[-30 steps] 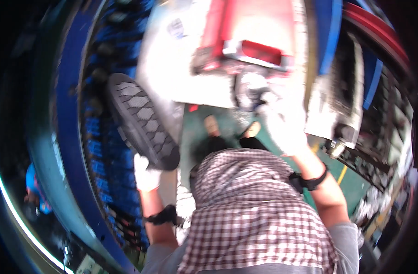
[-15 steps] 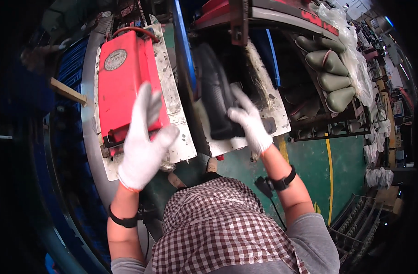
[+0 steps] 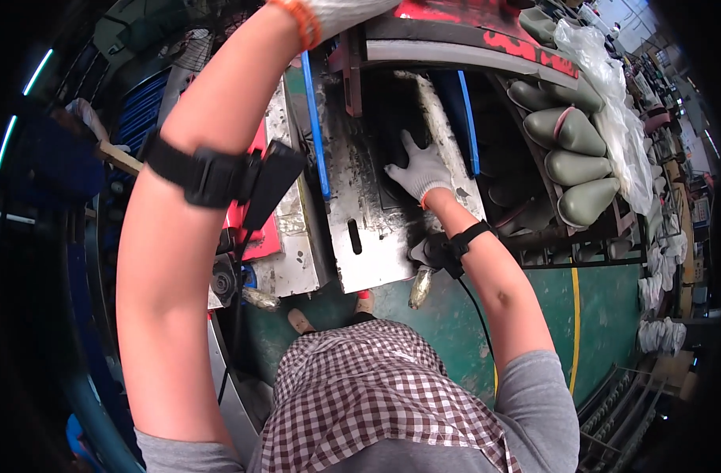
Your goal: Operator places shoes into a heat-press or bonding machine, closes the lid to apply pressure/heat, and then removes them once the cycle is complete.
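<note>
My right hand [image 3: 423, 169], in a white knit glove with an orange cuff, is over a worn white metal plate [image 3: 380, 256] with a dark-stained middle. Its thumb and fingers are spread with nothing between them; I cannot tell whether they touch the surface. My left hand [image 3: 346, 11], gloved alike, is raised to the upper edge, by a red-and-grey shelf [image 3: 471, 55]. Its fingers are cut off there, so what they hold is hidden. A red machine cover [image 3: 260, 246] on the left is largely behind my left forearm.
Blue side bars [image 3: 315, 126] flank the plate. Several olive-green shoe lasts [image 3: 585, 167] sit on a rack at the right, beside clear plastic sheeting [image 3: 613, 118]. A foil-wrapped part [image 3: 420, 287] juts out below the plate. A wire rack [image 3: 624, 394] stands at lower right.
My left hand has gone from beside the red cover up to the upper edge. The black shoe on the plate is out of sight. My right hand has shifted slightly, fingers spread.
</note>
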A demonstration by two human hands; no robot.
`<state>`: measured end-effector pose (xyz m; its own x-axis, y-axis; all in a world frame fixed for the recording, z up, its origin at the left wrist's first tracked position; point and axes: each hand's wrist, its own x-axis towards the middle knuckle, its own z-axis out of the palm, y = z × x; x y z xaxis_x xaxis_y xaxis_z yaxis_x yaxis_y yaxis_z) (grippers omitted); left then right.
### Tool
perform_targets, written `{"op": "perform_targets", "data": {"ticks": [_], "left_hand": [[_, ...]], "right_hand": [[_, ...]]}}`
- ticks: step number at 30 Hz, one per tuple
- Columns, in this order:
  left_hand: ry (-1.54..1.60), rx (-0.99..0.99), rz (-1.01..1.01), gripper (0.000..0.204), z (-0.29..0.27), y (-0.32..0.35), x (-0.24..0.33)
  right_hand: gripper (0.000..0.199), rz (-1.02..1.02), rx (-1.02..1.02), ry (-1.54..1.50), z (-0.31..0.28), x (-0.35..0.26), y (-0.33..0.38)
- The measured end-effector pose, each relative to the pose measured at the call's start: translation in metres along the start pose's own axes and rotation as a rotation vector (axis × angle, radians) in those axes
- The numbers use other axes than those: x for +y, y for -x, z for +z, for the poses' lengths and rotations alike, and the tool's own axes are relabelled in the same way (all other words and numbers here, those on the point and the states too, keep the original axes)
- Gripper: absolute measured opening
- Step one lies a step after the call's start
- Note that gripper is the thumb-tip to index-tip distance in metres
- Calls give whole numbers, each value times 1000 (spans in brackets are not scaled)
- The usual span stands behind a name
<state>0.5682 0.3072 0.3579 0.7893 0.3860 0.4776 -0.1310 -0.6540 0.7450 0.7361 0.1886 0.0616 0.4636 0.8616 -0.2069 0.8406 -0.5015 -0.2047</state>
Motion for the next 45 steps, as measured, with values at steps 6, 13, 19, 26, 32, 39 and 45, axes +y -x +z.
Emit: {"op": "perform_targets", "data": {"ticks": [6,13,19,26,32,39,45], "left_hand": [[-57,-42,-142,47,14,-24,-1],[-418,85,161,51,62,30,-24],[-532,75,245,44,145,110,-51],[-540,157,496,59,214,180,-129],[-572,75,424,54,232,200,-159],[-507,169,468,53,225,197,-147],[318,291,-329,28,192,178,-127]], "right_hand": [[96,-48,8,-40,-1,7,-5],[49,-149,449,-498,12,98,87],[18,278,306,-1052,104,131,220],[44,319,-442,-2029,96,87,260],[36,568,-481,-2082,87,114,259],[23,660,123,-2071,74,151,219],[25,250,772,-990,58,74,236]]}}
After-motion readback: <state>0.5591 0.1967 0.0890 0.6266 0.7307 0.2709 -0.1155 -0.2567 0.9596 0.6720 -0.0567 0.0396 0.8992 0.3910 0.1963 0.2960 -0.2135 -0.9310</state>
